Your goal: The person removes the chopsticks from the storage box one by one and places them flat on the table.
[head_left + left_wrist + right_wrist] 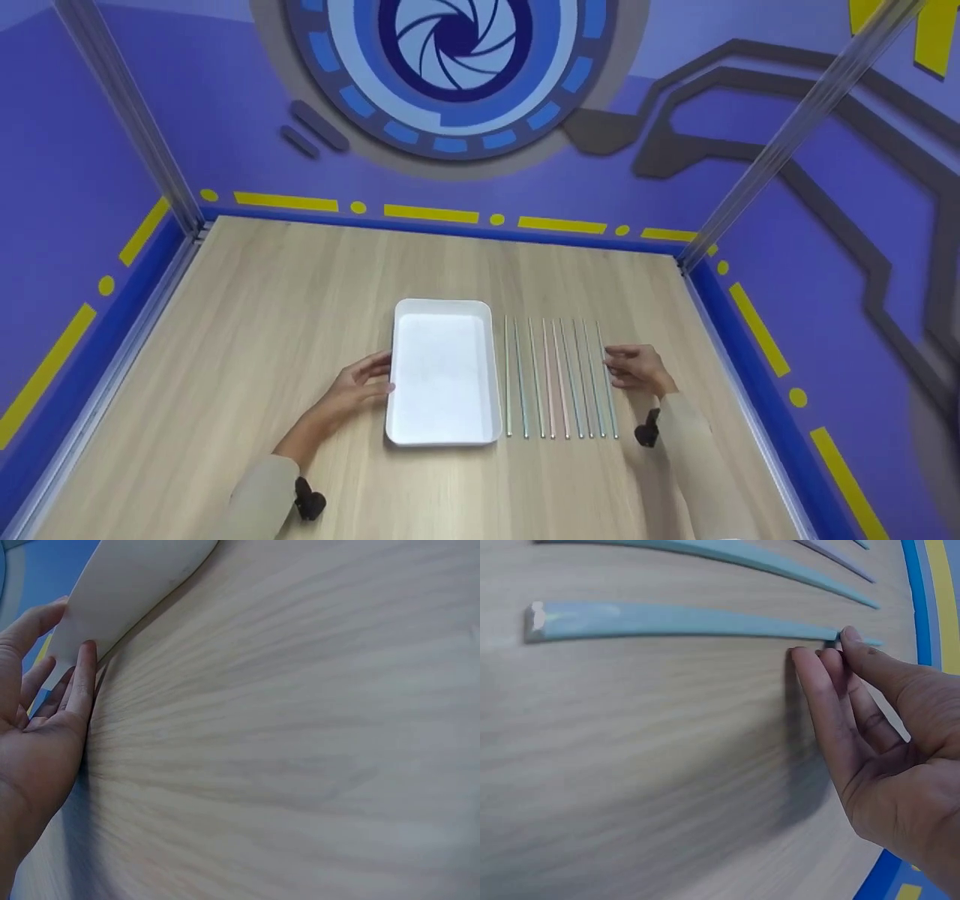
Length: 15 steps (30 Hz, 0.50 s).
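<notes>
A white rectangular tray point(444, 442) lies lengthwise on the wooden table. My left hand point(366, 381) is at its left side, and in the left wrist view the extended fingers point(84, 679) rest against the outer wall. To the right of the tray, several thin pastel chopsticks lie roughly parallel in a row, among them a pink chopstick point(559, 382). Beside the outermost one, a light blue chopstick point(652, 620), is my right hand point(636, 367). Its thumb tip meets that chopstick toward the narrow far end, with the other fingers loosely bent alongside.
The wooden table point(300, 300) is bounded by blue walls with yellow markings. Metal posts rise at the back left and back right corners. A small black device point(309, 501) sits at the left wrist, another black device point(648, 429) at the right.
</notes>
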### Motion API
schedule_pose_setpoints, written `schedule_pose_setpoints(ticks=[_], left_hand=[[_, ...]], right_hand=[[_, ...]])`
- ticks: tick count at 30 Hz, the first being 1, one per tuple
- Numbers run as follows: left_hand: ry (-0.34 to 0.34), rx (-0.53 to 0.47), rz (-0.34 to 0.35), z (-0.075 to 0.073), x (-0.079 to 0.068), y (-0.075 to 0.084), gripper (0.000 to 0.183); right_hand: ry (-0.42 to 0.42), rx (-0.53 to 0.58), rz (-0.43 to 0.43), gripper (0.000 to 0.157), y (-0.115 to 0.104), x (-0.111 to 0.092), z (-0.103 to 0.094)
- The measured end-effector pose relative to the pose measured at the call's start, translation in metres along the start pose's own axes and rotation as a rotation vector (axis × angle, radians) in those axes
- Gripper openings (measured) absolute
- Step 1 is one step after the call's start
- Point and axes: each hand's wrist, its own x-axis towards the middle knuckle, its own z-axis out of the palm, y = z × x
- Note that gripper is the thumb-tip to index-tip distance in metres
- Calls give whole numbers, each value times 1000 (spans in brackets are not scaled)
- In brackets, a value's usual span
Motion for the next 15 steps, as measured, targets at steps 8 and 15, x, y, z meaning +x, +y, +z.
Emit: schedule_pose_setpoints(ticks=[8,15], left_hand=[[13,-13,-20,0,11,1,72],[3,-15,-51,-5,22,11,69]], right_hand=[[-52,27,21,48,6,-8,-15],[-10,-64,-42,46,-4,-4,-20]])
